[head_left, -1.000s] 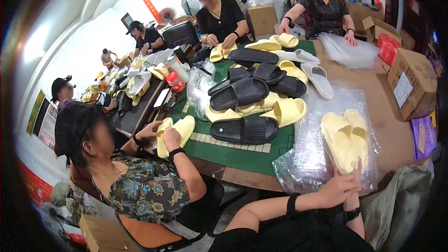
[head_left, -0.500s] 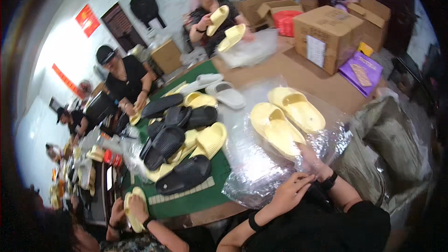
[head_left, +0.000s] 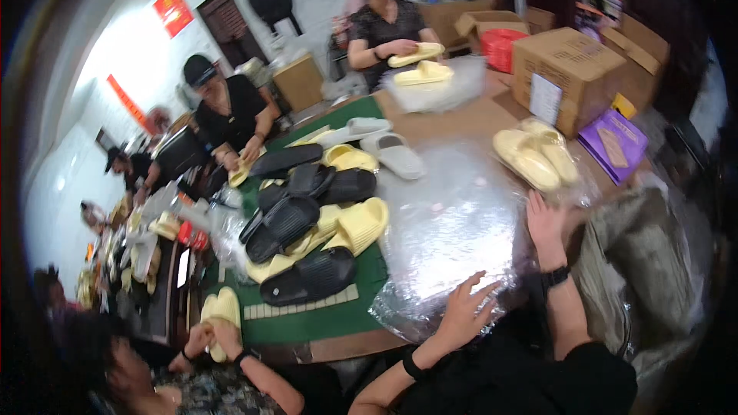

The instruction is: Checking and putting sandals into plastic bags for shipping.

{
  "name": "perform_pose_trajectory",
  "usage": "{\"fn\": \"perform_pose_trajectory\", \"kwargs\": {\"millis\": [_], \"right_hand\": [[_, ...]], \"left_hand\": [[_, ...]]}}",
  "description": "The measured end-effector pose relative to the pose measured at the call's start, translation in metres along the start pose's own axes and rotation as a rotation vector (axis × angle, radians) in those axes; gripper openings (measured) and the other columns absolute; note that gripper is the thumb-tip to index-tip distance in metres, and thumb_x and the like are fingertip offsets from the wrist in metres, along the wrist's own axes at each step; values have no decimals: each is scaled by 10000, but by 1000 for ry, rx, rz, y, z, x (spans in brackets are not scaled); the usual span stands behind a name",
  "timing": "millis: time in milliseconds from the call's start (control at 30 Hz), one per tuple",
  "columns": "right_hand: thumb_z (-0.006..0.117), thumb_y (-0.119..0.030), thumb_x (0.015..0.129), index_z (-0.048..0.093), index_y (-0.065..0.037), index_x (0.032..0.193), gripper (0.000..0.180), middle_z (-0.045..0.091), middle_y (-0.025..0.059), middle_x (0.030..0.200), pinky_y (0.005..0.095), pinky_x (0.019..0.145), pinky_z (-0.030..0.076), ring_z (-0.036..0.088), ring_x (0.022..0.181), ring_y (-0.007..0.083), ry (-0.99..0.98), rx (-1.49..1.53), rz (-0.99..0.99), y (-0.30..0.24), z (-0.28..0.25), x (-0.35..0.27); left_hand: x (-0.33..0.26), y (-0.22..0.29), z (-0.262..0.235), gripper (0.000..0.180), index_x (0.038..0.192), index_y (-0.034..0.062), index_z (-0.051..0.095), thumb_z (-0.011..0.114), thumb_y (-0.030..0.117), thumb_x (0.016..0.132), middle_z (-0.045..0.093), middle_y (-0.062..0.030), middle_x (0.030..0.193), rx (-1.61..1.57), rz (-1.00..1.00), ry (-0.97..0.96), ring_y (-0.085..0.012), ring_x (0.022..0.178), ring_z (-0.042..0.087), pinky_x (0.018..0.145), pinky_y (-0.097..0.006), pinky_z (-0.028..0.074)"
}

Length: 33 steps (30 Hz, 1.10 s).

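Observation:
A pair of pale yellow slippers (head_left: 530, 160) in clear plastic lies toward the far right of the table. Just below its near end is my right hand (head_left: 546, 224), fingers stretched toward it; I cannot tell if they touch. My left hand (head_left: 466, 309) hovers at the near edge of a stack of clear plastic bags (head_left: 453, 219), its fingers spread and nothing in them. Left of the stack, black slippers (head_left: 309, 277) and yellow slippers (head_left: 360, 227) lie heaped on a green mat, with grey slippers (head_left: 393, 155) behind them.
A cardboard box (head_left: 569, 77) and a purple bag (head_left: 613, 144) stand at the back right. A large greyish sack (head_left: 638, 261) hangs at the right edge. Several co-workers sit around the table; one at the lower left holds yellow slippers (head_left: 221, 319).
The yellow pair has moved right and away from me, off the bag stack. My right hand has followed and its fingers are now free; my left hand has spread its fingers. My view has shifted.

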State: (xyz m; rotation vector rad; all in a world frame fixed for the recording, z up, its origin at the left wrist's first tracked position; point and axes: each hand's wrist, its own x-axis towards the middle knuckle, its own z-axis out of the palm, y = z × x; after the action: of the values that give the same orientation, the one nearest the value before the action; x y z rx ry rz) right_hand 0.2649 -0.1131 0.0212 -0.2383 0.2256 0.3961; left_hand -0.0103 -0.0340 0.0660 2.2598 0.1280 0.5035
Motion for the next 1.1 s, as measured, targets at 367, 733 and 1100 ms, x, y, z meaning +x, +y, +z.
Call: {"fn": "perform_pose_trajectory", "kwargs": {"millis": [367,733,1100], "right_hand": [[556,-130,889,566,-29,1188,316,512,171,1281,385,1020,356,462,1201,306,-815,-1673,-439,71,-23,-104],[557,-195,856,513,-73,1260,425,427,168,1343,456,1041,292,361,1259,348,-922,-2094,-466,87,-57,-106],[595,-174,854,482,-33,1274,458,431,195,1328,457,1031,324,386,1231,374,-1095,-2173,-310,76,-36,-116]], "left_hand": [[-1,-28,-22,408,1230,138,571,639,122,828,470,-174,1308,128,-93,210,-365,1191,449,990,-453,364],[-28,-148,-167,913,1478,147,198,740,298,758,409,-292,1295,832,-802,946,-451,1209,403,1035,-508,305],[13,-184,-236,1055,1476,11,52,759,22,692,380,-251,1388,-339,-730,1082,-344,1203,473,940,-395,449]]}}
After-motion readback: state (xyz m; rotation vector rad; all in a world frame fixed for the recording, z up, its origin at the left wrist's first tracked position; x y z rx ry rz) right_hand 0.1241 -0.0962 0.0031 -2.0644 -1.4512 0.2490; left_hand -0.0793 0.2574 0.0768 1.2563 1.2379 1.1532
